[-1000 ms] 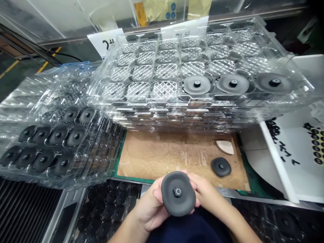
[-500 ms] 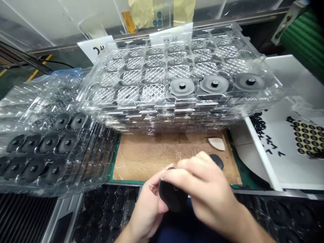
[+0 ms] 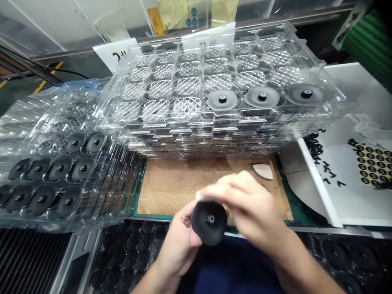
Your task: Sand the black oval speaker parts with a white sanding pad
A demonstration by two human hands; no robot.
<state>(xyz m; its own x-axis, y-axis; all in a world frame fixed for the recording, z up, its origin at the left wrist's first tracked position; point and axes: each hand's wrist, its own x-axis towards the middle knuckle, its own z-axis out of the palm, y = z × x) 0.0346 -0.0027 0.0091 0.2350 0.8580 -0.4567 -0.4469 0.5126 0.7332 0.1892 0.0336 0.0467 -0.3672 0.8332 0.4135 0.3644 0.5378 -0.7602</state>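
Observation:
My left hand (image 3: pixel 180 241) is closed round the left edge of a black disc (image 3: pixel 202 228) with a small raised hub at its centre. The disc's hub side faces up towards me. My right hand (image 3: pixel 251 204) is bent over the upper right of the disc, its fingers curled and a fingertip on the top rim. Motion blurs part of that hand, and its thumb is hard to make out. Behind stands a stack of clear plastic trays (image 3: pixel 190 126), with three similar grey-black discs (image 3: pixel 222 101) in the top tray's front row.
More stacked clear trays (image 3: pixel 101 196) holding black discs stand at left. Brown cardboard (image 3: pixel 171 183) lies on the bench, with a cream-coloured scrap (image 3: pixel 262 171). At right, a white bin (image 3: pixel 337 204) contains small black pieces and a sheet of round stickers (image 3: pixel 372 165). Further disc trays sit below the bench edge.
The disc's hub has come into clear view as my right fingers moved off its face to the upper rim. My left hand keeps its hold.

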